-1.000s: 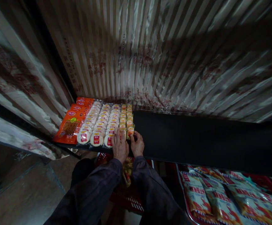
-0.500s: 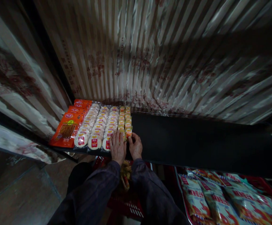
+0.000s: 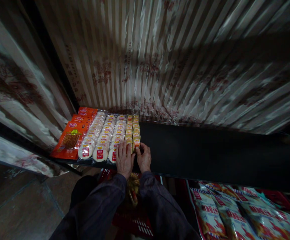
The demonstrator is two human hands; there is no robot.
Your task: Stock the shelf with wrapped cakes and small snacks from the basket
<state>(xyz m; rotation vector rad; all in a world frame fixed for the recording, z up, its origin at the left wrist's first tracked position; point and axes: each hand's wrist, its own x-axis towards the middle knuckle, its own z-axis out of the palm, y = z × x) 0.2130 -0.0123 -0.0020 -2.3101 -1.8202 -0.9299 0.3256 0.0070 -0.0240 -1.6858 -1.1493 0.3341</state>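
Several small yellow snack packets (image 3: 136, 135) stand in two narrow rows on the black shelf (image 3: 205, 153). My left hand (image 3: 124, 161) lies with its fingers stretched over the front of the left yellow row and the edge of the neighbouring white row. My right hand (image 3: 144, 158) is at the front right of the yellow rows, thumb and bent fingers closed at the foremost packet; the exact contact is partly hidden. Left of them are rows of round white crackers (image 3: 100, 154) in clear wrappers with red labels.
Orange snack bags (image 3: 71, 138) overlap at the shelf's left end. Below my arms is a red basket (image 3: 145, 226) with yellow packets (image 3: 133, 191) in it. Another red basket at lower right holds white snack bags (image 3: 211, 213). A striped curtain (image 3: 135, 66) hangs behind the shelf.
Both hands stay at the front of the yellow rows, with only slight finger movement. The whole view has shifted a little.
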